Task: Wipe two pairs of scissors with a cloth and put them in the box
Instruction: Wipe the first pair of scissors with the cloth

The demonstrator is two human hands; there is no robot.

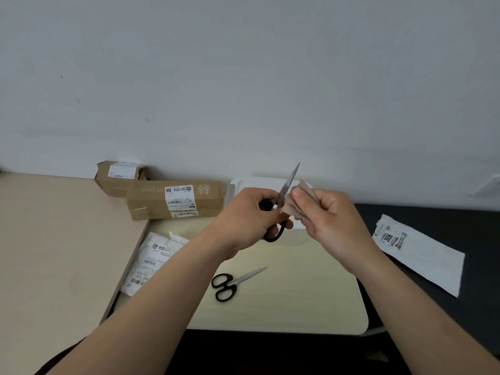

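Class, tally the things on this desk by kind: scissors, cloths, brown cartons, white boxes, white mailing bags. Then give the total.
Scissors: 2, one held, one lying flat
Cloth: 1
Brown cartons: 2
White box: 1
White mailing bags: 2
Total: 8

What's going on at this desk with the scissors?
A person is cleaning scissors by hand. The left hand holds one pair of scissors by its black handles, blades pointing up. The right hand pinches a beige cloth against the blade. A second pair lies closed on the pale tabletop, nearer the person. The white box sits behind the hands, and neither pair is in it yet.
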